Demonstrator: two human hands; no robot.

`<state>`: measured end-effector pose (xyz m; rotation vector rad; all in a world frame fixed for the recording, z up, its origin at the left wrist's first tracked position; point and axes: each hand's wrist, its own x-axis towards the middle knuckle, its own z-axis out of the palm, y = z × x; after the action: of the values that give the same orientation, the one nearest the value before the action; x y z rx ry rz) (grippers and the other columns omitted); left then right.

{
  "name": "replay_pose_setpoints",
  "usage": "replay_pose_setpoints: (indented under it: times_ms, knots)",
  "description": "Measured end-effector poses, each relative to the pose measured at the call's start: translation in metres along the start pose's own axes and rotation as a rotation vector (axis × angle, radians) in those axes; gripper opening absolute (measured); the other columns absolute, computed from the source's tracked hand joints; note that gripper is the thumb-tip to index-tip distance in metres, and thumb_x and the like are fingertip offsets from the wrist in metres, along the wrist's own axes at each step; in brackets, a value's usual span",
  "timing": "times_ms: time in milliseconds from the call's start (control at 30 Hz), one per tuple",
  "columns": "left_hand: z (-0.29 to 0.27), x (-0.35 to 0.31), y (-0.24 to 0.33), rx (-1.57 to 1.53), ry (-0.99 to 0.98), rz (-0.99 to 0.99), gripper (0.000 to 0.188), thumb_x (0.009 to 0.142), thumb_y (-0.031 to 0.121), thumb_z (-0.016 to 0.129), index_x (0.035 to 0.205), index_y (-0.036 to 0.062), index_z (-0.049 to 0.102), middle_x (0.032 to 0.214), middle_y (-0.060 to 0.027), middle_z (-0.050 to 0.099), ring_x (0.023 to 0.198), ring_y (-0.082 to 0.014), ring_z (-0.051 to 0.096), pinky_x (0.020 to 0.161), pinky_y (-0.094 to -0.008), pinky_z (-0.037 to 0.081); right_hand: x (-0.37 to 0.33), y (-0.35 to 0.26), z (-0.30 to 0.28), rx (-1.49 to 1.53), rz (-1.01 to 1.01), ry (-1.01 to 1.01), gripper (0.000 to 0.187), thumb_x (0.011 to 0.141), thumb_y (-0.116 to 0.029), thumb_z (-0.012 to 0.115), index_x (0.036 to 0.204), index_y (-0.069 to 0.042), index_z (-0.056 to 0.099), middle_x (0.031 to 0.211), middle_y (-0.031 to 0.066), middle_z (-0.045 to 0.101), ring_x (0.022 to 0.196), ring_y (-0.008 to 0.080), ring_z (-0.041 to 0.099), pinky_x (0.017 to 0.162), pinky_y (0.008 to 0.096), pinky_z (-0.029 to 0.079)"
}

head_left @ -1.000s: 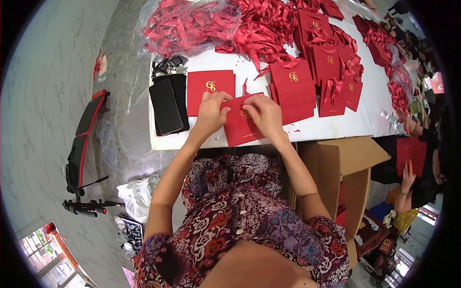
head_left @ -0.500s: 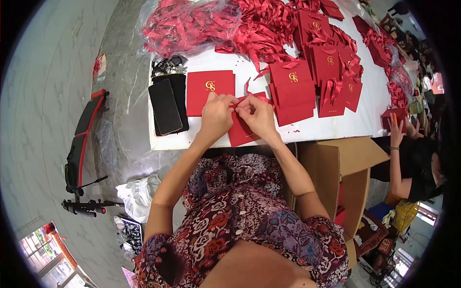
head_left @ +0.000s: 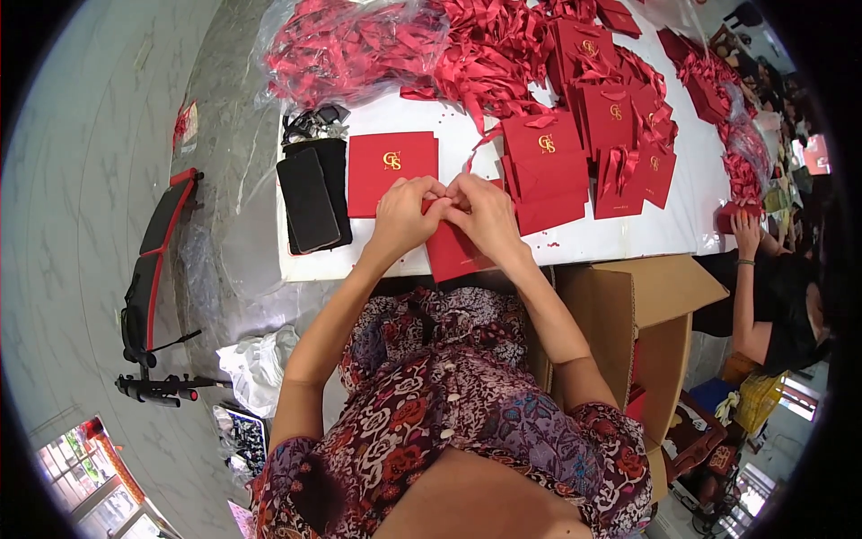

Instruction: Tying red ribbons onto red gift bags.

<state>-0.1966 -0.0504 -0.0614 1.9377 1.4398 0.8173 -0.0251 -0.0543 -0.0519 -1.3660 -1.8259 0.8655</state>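
A small red paper gift bag (head_left: 456, 254) lies flat and slanted at the table's near edge, partly covered by my hands. My left hand (head_left: 406, 214) pinches at its upper end, thumb and fingers closed. From the other side my right hand (head_left: 485, 216) grips the same spot, and the fingertips of both hands meet. A strip of red ribbon (head_left: 470, 162) sticks up just beyond the fingers; whether they pinch it too is hidden. Left of the hands lies a flat red bag with a gold emblem (head_left: 392, 162), on top of another.
A black phone (head_left: 308, 199) on a dark pouch and keys (head_left: 316, 123) lie at left. Red ribbons (head_left: 359, 54) in clear plastic fill the back. Several finished-looking red bags (head_left: 545, 171) stand at right. Below is an open carton (head_left: 660, 292); another person's hand (head_left: 745, 232) touches something red.
My fingertips have come together, and my right hand has rolled inward over the bag. The ribbon tail has shifted slightly. The other person's hand has lowered onto the red object at far right.
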Motion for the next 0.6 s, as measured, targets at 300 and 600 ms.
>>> replay_pose_setpoints:
  times_ms: [300, 600]
  knots:
    - [0.000, -0.009, 0.008, 0.001, 0.063, 0.154, 0.018, 0.078, 0.014, 0.077, 0.091, 0.0055, 0.066, 0.085, -0.0087, 0.064, 0.083, -0.0294, 0.061, 0.074, -0.0393, 0.049, 0.016, 0.026, -0.030, 0.013, -0.130, -0.231, 0.019, 0.091, -0.021, 0.065, 0.097, -0.003, 0.068, 0.088, 0.0124, 0.064, 0.088, 0.0305, 0.060, 0.081, 0.0409, 0.047]
    - [-0.005, -0.013, 0.021, -0.069, -0.082, 0.380, 0.011, 0.085, 0.003, 0.066, 0.095, 0.0010, 0.062, 0.094, -0.0138, 0.056, 0.092, -0.0327, 0.055, 0.082, -0.0409, 0.047, 0.028, 0.052, -0.029, 0.540, 0.154, -0.687, 0.019, 0.096, -0.016, 0.065, 0.096, 0.002, 0.071, 0.090, 0.0019, 0.068, 0.087, 0.0080, 0.059, 0.082, 0.0266, 0.047]
